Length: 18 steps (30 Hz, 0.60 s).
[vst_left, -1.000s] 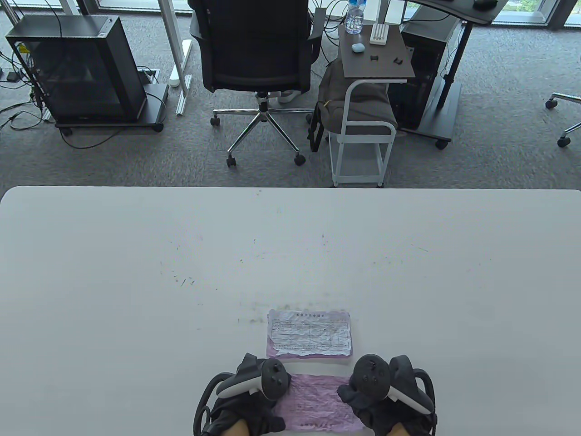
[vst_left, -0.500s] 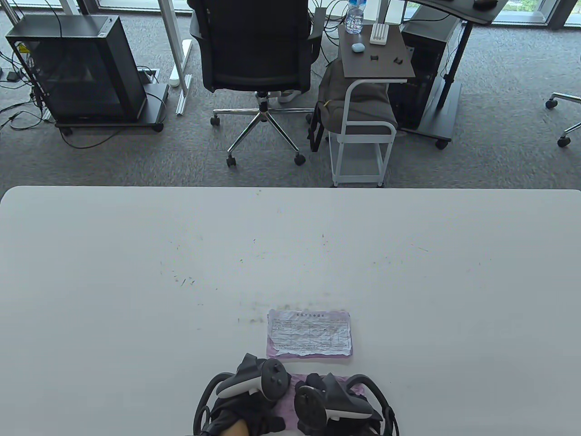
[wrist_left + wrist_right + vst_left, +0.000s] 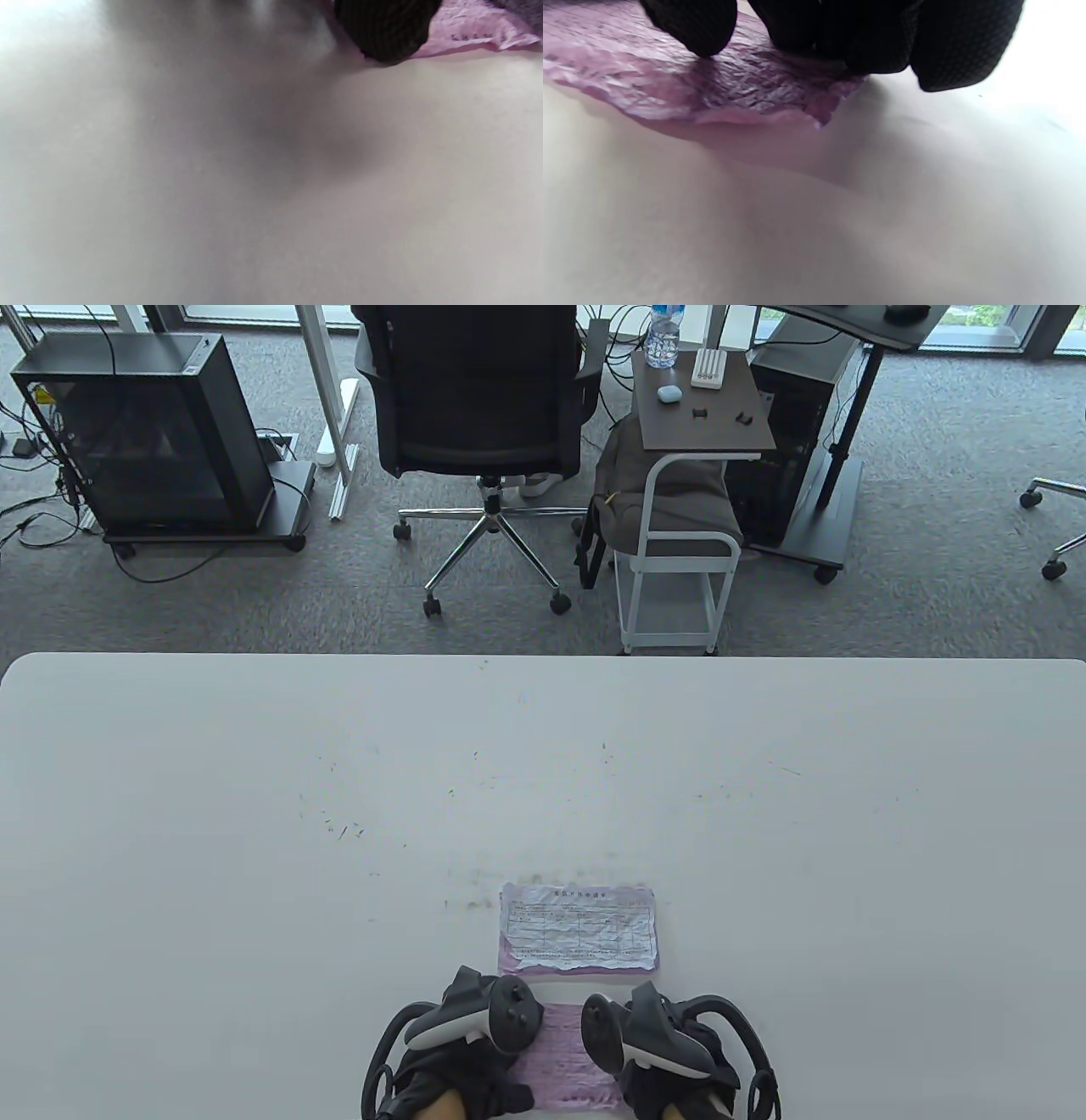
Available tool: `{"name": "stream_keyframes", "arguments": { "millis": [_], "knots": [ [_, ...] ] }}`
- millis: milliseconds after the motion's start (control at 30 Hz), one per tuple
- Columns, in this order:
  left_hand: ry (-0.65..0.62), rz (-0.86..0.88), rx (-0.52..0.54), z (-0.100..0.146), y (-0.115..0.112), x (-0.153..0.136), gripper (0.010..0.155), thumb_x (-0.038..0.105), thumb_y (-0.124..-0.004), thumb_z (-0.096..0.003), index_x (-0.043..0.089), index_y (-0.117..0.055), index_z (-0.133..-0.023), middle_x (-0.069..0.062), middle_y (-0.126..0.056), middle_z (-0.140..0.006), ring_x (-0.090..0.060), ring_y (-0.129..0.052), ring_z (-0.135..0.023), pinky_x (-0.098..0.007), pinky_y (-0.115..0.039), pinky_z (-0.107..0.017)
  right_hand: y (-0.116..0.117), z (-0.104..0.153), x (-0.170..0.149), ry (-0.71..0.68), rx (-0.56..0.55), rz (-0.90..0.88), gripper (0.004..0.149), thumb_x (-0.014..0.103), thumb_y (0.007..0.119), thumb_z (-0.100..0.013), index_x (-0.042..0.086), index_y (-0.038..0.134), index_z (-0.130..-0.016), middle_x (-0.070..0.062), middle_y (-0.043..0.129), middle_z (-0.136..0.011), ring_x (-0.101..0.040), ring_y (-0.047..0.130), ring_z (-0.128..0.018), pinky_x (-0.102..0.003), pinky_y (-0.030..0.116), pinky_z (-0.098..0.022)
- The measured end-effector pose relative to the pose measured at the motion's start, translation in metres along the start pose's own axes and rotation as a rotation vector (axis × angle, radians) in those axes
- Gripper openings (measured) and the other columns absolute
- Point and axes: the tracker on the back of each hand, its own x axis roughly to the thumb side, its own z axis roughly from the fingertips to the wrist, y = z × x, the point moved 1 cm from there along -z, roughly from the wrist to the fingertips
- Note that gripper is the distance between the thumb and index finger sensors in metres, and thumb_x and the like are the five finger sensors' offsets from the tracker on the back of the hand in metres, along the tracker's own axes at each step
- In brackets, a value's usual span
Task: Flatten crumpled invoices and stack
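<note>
At the near edge of the white table (image 3: 254, 814), a crumpled pink invoice (image 3: 560, 1052) lies between the two gloved hands. The left hand (image 3: 462, 1052) rests on the sheet's left end; in the left wrist view one dark fingertip (image 3: 384, 29) presses down at the paper's edge, but how far this grip is curled cannot be told. The right hand (image 3: 670, 1056) lies on the sheet's right part, its tracker turned toward the left hand. In the right wrist view its fingertips (image 3: 691, 23) sit on the wrinkled pink paper, touching it from above rather than curling round it, with the paper's near edge lifted slightly off the table. Just beyond the hands, a flattened stack (image 3: 579, 929) lies on the table, a white printed form on top of a pink sheet, apart from the invoice under the hands.
</note>
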Motion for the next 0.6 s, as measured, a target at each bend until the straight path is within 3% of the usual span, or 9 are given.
{"name": "stream_keyframes", "arguments": {
  "millis": [233, 333, 467, 600],
  "knots": [
    [-0.003, 0.006, 0.002, 0.000, 0.000, -0.001, 0.084, 0.045, -0.073, -0.0550, 0.029, -0.010, -0.107, -0.017, 0.014, -0.101, -0.057, 0.010, -0.091, -0.070, -0.022, -0.063, 0.002, 0.000, -0.019, 0.054, 0.008, -0.125, 0.059, 0.048, 0.067, -0.058, 0.005, 0.054, -0.097, -0.026, 0.057, -0.099, -0.042, 0.073, -0.077, -0.052, 0.082, -0.046],
    [-0.005, 0.008, 0.003, 0.000, 0.000, -0.001, 0.084, 0.045, -0.073, -0.0550, 0.029, -0.010, -0.107, -0.017, 0.014, -0.101, -0.057, 0.010, -0.091, -0.070, -0.022, -0.063, 0.000, 0.004, -0.029, 0.018, -0.019, -0.145, 0.067, 0.055, 0.067, -0.056, 0.009, 0.052, -0.102, -0.028, 0.046, -0.104, -0.043, 0.069, -0.082, -0.053, 0.080, -0.048],
    [-0.006, 0.014, 0.002, -0.001, 0.000, -0.002, 0.084, 0.045, -0.073, -0.0550, 0.029, -0.010, -0.107, -0.017, 0.015, -0.100, -0.058, 0.010, -0.090, -0.070, -0.021, -0.063, -0.010, 0.011, -0.035, -0.081, -0.149, -0.194, 0.071, 0.057, 0.067, -0.056, 0.011, 0.045, -0.105, -0.029, 0.040, -0.106, -0.045, 0.065, -0.084, -0.055, 0.079, -0.049],
    [-0.009, 0.012, 0.008, -0.001, 0.000, -0.002, 0.084, 0.045, -0.073, -0.0549, 0.029, -0.010, -0.107, -0.017, 0.014, -0.101, -0.058, 0.010, -0.090, -0.070, -0.022, -0.063, -0.023, 0.020, -0.012, -0.214, -0.373, -0.243, 0.063, 0.051, 0.070, -0.055, 0.012, 0.053, -0.101, -0.025, 0.048, -0.105, -0.041, 0.071, -0.081, -0.053, 0.081, -0.047]
  ]
}}
